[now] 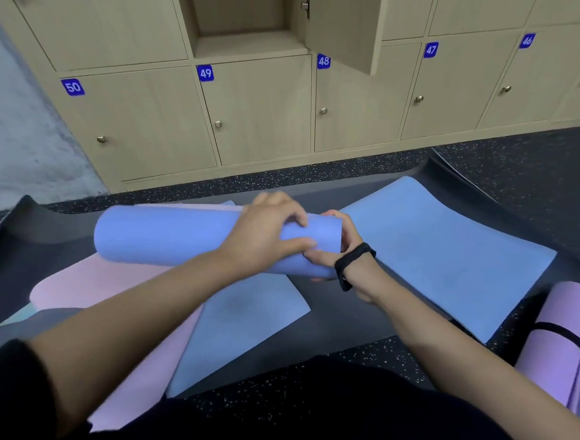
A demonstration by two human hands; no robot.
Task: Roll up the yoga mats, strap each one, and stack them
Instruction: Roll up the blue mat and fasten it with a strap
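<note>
A rolled blue yoga mat [166, 237] lies across the middle of the view, raised a little above the flat mats. My left hand [265, 235] grips it from above near its right end, fingers curled over the roll. At that same end my right hand [331, 247] holds the roll, thumb underneath and fingers at the rim. A black strap [353, 265] is looped round my right wrist. At the lower right lies a rolled purple mat [561, 341] with a black strap [564, 336] around it.
Flat mats cover the floor: a pink one [90, 285] at left, blue ones [438, 254] at centre and right, dark grey ones [26, 248] beneath. Wooden lockers [260, 112] numbered 46 to 50 stand ahead; one upper door [340, 20] hangs open. Speckled black floor [536, 175] lies at right.
</note>
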